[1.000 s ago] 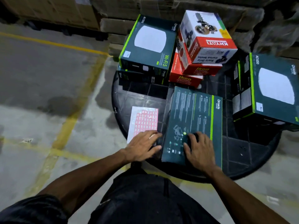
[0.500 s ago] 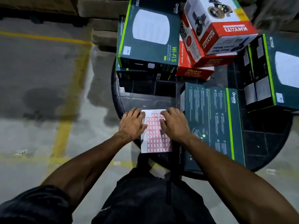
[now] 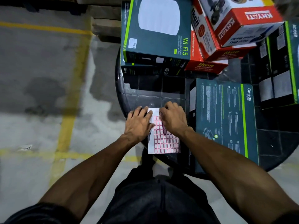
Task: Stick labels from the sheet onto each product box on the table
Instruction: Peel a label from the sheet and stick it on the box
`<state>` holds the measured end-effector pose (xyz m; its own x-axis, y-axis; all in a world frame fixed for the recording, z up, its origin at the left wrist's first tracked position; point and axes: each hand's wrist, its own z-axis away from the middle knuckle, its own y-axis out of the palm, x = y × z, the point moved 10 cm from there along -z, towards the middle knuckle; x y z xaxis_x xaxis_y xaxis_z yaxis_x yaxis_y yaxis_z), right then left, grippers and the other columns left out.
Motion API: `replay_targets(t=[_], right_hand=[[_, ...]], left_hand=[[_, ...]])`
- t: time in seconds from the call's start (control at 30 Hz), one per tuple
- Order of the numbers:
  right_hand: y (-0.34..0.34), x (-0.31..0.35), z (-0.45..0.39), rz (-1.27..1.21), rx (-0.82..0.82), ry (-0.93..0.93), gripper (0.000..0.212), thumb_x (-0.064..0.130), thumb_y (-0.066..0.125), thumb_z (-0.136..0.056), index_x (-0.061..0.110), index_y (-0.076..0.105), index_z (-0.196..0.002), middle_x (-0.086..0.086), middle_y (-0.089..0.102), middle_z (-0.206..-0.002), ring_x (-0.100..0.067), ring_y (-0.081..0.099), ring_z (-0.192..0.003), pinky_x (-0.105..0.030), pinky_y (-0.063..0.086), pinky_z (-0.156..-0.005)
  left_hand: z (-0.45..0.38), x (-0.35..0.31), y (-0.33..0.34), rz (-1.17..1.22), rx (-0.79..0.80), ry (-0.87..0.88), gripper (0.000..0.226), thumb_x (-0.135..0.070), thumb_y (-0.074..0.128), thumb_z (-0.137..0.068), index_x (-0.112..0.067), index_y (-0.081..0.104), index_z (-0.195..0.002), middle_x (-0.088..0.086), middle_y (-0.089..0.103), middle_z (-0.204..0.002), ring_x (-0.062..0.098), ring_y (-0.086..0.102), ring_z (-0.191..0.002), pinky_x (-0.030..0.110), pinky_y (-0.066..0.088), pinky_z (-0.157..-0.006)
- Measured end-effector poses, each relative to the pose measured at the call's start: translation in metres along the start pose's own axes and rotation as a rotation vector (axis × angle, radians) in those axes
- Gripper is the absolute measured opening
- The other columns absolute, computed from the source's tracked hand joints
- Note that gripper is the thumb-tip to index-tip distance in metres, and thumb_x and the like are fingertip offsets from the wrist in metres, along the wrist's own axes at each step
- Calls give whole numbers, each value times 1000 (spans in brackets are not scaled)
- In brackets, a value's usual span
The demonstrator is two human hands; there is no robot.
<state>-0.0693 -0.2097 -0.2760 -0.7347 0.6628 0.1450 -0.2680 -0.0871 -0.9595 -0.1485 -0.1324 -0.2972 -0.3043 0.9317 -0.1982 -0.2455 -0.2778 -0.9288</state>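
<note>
On the near edge of the round dark table [image 3: 145, 94] lies the label sheet [image 3: 165, 141], a white page gridded with red-bordered stickers, and both hands rest on its far end. The left hand [image 3: 139, 121] presses flat with straight fingers on the sheet's left side, while the right hand [image 3: 174, 119] has its fingers curled down onto the stickers, though whether it pinches one cannot be told. Just right of the sheet lies a flat teal box [image 3: 226, 120]; at the far side stand a Wi-Fi 5 box [image 3: 157, 29] and red boxes [image 3: 226, 29].
</note>
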Motion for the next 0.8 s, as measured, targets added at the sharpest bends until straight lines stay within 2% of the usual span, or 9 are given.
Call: replay_targets(t=[0.13,0.27,0.53,0.67,0.73,0.8], right_hand=[[-4,5,-3,55,-20,-17,23,23,59,-94,14,61,-115,-3,51,-107,-19,44,-93,-31,32,-79],[-2,11,0,142,4,-82,22,22,60,-93,9,63,-111,-6,52,-106,-21,47,-98,-36,38,-87],[4,15,-1,189,60,-140,32,22,58,-93,9,56,-122,-8,51,-117,-23,46,-107,-38,36,-95],[2,13,-3,117,37,-140,25,19,50,-95,10,54,-118,-7,50,-114,-21,44,-99,-35,35,-90],[-1,4,-7,10,9,-71,20,17,46,-96,11,54,-114,-6,51,-111,-18,40,-92,-32,35,-85],[-9,-10,-11,-139,-36,55,17,20,43,-100,12,55,-109,-4,50,-106,-17,43,-91,-34,42,-84]], left_hand=[[0,-2,2,2,8,-5,60,-50,43,-97,-20,33,-148,3,29,-155,26,20,-144,43,22,-111],[0,-1,5,0,19,-13,60,-49,43,-98,-20,31,-148,3,27,-156,26,18,-145,43,22,-111],[0,-2,8,-6,39,-17,61,-50,40,-98,-19,28,-149,4,25,-157,27,16,-146,44,21,-113],[0,-1,9,-10,36,-15,61,-51,39,-98,-19,28,-149,4,25,-157,27,17,-145,44,21,-113],[0,-2,9,-32,37,-10,61,-51,37,-98,-19,27,-149,4,24,-157,27,17,-145,45,20,-114],[1,-2,10,-62,42,-10,64,-54,33,-98,-19,25,-150,5,23,-158,27,15,-146,47,17,-115]])
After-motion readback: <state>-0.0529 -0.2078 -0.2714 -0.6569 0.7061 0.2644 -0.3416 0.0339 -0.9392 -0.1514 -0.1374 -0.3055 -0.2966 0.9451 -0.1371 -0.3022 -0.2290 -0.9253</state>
